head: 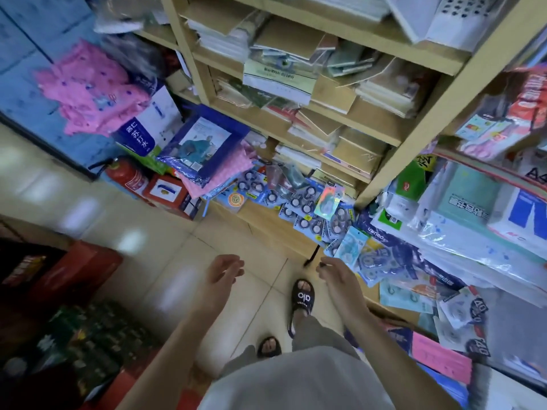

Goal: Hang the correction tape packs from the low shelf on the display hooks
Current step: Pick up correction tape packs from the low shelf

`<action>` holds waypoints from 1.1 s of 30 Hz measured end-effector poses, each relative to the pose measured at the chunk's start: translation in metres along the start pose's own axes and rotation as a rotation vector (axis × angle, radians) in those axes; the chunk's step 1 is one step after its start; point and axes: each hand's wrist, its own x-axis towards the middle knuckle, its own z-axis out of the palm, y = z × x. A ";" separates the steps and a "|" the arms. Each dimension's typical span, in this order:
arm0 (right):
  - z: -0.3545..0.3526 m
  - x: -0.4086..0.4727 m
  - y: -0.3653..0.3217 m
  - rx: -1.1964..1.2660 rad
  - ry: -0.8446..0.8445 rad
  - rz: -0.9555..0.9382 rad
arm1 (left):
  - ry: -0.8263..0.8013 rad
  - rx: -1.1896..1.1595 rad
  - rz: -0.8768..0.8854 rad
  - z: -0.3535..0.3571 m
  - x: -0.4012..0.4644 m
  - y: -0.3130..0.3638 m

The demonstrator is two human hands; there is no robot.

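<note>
Both hands (224, 269) (336, 272) empty above correction tape packs (307, 205)

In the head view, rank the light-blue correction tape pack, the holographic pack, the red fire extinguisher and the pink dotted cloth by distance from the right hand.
From the right hand, nearest first:
1. Light-blue correction tape pack, just beyond the hand, on the low shelf.
2. Holographic pack, farther back on the pile.
3. Red fire extinguisher, left, on the floor.
4. Pink dotted cloth, far upper left.

Both hands hang empty above the tiled floor (165, 247): left hand (223, 269) loosely open, right hand (336, 273) loosely curled, just short of the correction tape packs (307, 205) heaped on the low shelf (266, 220).
</note>
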 end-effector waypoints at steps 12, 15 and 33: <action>0.033 0.200 -0.114 -0.104 -0.082 0.053 | 0.004 0.090 -0.104 0.023 0.156 0.057; 0.054 0.252 -0.119 -0.167 -0.079 0.068 | -0.022 0.173 -0.113 0.026 0.220 0.059; 0.144 0.550 -0.035 -0.461 0.163 0.151 | -0.339 0.355 -0.192 0.145 0.544 -0.019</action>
